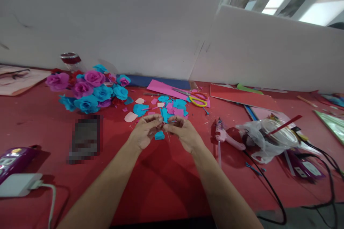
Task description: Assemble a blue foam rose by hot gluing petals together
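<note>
My left hand point(145, 130) and my right hand point(184, 132) meet over the red table, fingertips pinched close together. Between them stands a narrow blue paper piece point(165, 115), which the left fingers pinch. A thin pale wire point(168, 137) slants down from the right fingertips. How paper and wire join is hidden by the fingers. Just below lies a loose blue paper petal point(159, 135). Behind the hands are scattered blue paper petals point(141, 110) and pink paper pieces point(178, 112). Scissors point(198, 101) with red and yellow handles rest on a pink sheet point(165, 88).
Paper roses point(87, 103) in blue, pink and purple cluster at left, near a blurred-out dark object point(86, 137). At right lie a pink glue gun point(225, 136) with a black cord and a plastic bag point(258, 143) holding a round container. White panels point(107, 28) stand behind.
</note>
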Motion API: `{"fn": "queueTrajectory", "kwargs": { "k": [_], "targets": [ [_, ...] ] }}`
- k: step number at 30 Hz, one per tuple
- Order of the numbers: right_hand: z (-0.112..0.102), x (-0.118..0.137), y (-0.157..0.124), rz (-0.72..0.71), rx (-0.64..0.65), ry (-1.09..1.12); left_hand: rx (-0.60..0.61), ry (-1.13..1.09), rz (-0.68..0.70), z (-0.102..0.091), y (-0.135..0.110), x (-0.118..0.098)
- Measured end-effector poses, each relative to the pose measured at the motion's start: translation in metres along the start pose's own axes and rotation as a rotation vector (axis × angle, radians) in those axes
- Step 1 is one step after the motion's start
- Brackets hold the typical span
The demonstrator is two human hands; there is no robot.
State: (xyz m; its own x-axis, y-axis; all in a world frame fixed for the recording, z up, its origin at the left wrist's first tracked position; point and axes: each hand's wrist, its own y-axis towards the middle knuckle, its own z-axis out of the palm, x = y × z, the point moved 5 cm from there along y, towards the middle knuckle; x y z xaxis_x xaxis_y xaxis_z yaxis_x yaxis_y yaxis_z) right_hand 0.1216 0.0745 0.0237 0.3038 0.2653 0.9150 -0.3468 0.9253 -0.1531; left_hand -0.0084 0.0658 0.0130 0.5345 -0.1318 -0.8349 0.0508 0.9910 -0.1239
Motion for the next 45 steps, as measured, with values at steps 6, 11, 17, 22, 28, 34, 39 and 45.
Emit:
{"fn": "queueTrajectory", "kwargs": {
  "k": [6,11,17,22,28,34,39,45],
  "targets": [
    [0.005,0.005,-0.003,-0.199,-0.037,-0.197,-0.074,-0.011,0.041,0.001,0.000,-0.003],
    [0.005,0.007,-0.003,-0.191,0.005,-0.225,-0.033,0.043,0.025,0.002,-0.002,-0.004],
    [0.007,0.011,-0.004,-0.149,0.020,-0.221,0.028,0.081,0.009,0.005,-0.003,-0.006],
    [0.008,0.011,-0.005,-0.130,0.015,-0.201,-0.010,0.065,0.043,0.002,-0.002,-0.005],
    [0.007,0.007,-0.003,-0.131,0.029,-0.210,-0.044,0.053,0.024,-0.001,0.001,-0.001],
    [0.008,0.005,-0.003,-0.150,0.038,-0.225,-0.079,0.033,0.026,0.000,-0.002,-0.004],
    [0.009,0.005,-0.003,-0.178,0.042,-0.257,-0.107,0.024,0.024,-0.001,-0.003,-0.004],
    [0.008,0.006,-0.003,-0.184,0.027,-0.263,-0.092,0.068,0.046,-0.002,-0.001,-0.004]
  ]
}}
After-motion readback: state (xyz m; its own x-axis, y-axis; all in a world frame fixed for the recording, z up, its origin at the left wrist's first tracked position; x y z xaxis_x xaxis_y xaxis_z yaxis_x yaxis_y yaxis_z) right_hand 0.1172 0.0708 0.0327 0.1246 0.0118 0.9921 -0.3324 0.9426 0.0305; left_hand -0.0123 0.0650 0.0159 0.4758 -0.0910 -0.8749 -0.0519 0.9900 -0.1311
